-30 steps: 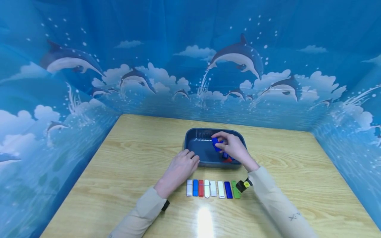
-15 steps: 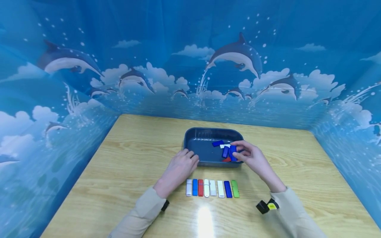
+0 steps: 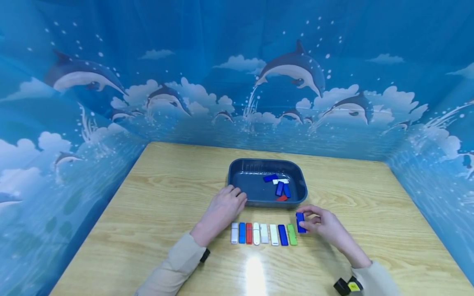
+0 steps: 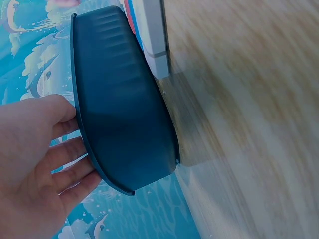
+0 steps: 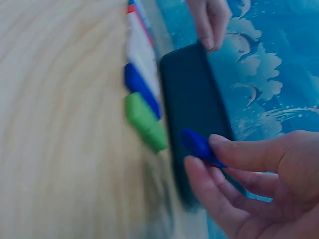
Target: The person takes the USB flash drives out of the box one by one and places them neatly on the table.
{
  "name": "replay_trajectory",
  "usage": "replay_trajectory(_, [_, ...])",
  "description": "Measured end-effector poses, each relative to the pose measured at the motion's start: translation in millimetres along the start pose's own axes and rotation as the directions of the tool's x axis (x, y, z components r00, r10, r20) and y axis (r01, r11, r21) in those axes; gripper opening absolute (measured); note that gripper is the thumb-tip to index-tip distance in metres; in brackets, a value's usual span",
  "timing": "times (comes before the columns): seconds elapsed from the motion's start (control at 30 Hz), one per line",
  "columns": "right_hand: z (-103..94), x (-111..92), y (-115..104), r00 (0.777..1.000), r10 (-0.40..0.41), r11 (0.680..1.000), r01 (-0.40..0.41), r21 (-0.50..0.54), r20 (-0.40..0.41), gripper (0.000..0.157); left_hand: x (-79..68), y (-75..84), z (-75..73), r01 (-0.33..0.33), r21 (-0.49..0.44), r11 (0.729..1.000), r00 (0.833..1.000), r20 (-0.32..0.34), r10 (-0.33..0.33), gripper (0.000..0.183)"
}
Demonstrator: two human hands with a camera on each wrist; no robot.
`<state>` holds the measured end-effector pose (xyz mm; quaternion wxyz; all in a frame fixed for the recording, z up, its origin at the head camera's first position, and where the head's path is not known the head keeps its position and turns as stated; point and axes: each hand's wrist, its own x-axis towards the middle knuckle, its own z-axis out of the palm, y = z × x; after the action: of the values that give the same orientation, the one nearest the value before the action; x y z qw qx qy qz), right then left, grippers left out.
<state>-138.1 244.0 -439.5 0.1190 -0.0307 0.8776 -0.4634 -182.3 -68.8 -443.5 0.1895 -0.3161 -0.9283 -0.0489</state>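
Between thumb and fingers my right hand [image 3: 327, 226] pinches a blue USB flash drive [image 3: 300, 222], held just right of a row of flash drives on the table. Green is the colour of the drive [image 3: 291, 234] at that row's right end, with a dark blue one [image 3: 283, 235] beside it. My left hand [image 3: 226, 204] grips the near left rim of a dark blue plastic tray [image 3: 252, 188]; the left wrist view shows its fingers [image 4: 75, 172] at the rim. Inside the tray lie several blue drives [image 3: 279, 188], a white one [image 3: 280, 181] and a red one [image 3: 282, 198].
Leftward the row continues with white [image 3: 274, 234], red [image 3: 249, 233], light blue [image 3: 242, 233] and silver [image 3: 234, 233] drives. A wooden table [image 3: 177, 172] lies under everything. Blue dolphin-print cloth [image 3: 207, 82] stands along its back and sides.
My right hand has lifted a blue flash drive out of the tray and brought it right and toward me, beside the green one. My left hand has stayed at the tray's rim.
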Motion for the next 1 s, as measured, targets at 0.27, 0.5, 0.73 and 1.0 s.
replay_trajectory(0.27, [7.9,-4,14,1.0,0.01,0.985,-0.008,-0.171,0.007,0.032,-0.5,0.1,0.4,-0.001,-0.003,1.0,1.0,-0.001,0.001,0.015])
replay_trajectory(0.5, [10.3,-6,14,0.999,-0.044,0.979,0.044,-0.2,0.004,0.031,-0.1,-0.7,0.3,-0.005,-0.001,1.0,1.0,-0.009,0.005,0.016])
replay_trajectory(0.73, [10.1,-9,11,0.993,-0.105,0.952,0.084,-0.294,-0.059,0.026,0.2,-0.4,0.2,0.005,-0.01,1.0,1.0,-0.004,-0.005,0.016])
replay_trajectory(1.0, [2.1,-3,-4,0.926,-0.305,0.9,0.204,-0.386,-0.222,0.01,-0.4,-0.2,0.4,-0.001,-0.017,1.0,1.0,-0.023,0.0,0.013])
